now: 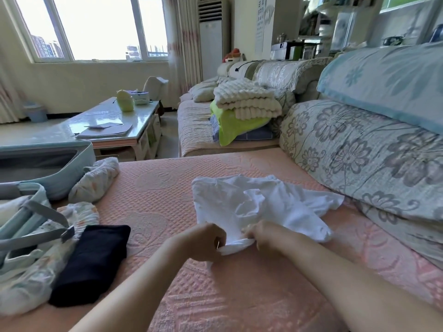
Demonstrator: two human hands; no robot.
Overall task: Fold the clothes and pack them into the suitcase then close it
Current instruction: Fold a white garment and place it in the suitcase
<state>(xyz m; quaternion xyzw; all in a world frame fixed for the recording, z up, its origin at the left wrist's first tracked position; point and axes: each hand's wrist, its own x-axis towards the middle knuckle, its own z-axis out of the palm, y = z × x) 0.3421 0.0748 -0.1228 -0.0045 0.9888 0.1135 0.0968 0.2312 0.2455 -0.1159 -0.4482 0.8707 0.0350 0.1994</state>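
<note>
At the far left I see the pale teal hard-shell suitcase (72,173) lying open on the pink quilted sofa cover (239,295). Its far half shows grey lining. Its near half, as far as I can tell, holds a pale printed garment (28,276) under grey buckled straps (48,215), with the fabric spilling over the rim. Just beside the far half lies a rolled pale printed garment (96,180), and a folded black garment (93,262) rests against the spilled fabric. Further right, my view has the left hand (203,240) and right hand (268,236) close together, the fingers of both pinching the near hem of the crumpled white garment (259,204), which lies spread on the cover before the grey floral cushions (359,159).
</note>
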